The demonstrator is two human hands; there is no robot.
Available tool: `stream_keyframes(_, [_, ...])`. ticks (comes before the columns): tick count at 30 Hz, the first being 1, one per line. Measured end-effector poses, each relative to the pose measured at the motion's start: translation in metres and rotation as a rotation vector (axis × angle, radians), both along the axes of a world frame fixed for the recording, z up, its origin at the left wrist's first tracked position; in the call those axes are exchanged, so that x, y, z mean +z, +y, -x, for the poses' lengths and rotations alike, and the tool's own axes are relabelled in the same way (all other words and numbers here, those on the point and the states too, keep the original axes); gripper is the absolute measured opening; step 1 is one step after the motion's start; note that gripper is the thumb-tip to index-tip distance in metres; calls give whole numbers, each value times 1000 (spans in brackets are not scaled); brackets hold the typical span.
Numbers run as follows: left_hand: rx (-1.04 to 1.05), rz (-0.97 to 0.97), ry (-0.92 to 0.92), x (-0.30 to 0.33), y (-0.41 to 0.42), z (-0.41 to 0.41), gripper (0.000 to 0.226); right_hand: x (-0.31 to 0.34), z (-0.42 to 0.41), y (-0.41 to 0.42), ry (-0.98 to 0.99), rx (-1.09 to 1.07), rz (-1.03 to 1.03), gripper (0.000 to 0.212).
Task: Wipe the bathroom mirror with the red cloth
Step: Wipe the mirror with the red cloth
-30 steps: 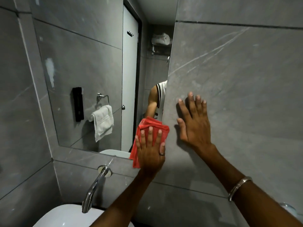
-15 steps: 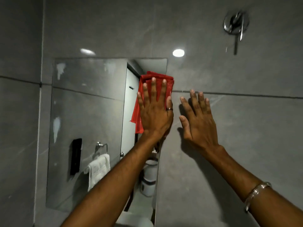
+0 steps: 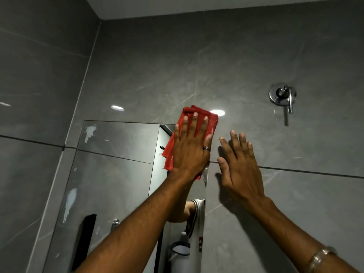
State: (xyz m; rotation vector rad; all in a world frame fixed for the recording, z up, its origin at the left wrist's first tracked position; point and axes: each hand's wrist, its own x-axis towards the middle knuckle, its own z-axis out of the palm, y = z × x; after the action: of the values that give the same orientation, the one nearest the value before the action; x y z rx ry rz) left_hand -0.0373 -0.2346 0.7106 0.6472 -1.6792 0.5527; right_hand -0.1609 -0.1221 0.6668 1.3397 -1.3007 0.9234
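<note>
My left hand (image 3: 189, 148), palm flat, is pressing the red cloth (image 3: 199, 123) onto the mirror (image 3: 118, 158), having swept up to its top right corner, finishing that edge; my right hand (image 3: 239, 164) is bracing, open, on the wall tile (image 3: 295, 194).

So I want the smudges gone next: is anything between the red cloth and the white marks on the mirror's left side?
Nothing visible: bare mirror lies between the red cloth under the left hand and the white marks.

We find no readable text, label, brand or number. Small red mark on reflected white sleeveless shirt (image 3: 199, 209) in frameless wall mirror (image 3: 118, 174): too blurred for us to read.
</note>
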Motion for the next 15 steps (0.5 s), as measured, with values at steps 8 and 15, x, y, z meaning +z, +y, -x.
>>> stream_keyframes(8, [10,29,3,-6,-43,-57,67,19,-50,-46,72,3,-48,69])
stream_keyframes(15, [81,-41,96,-6,-87,-113,67,41,-97,-85,96,48,9,69])
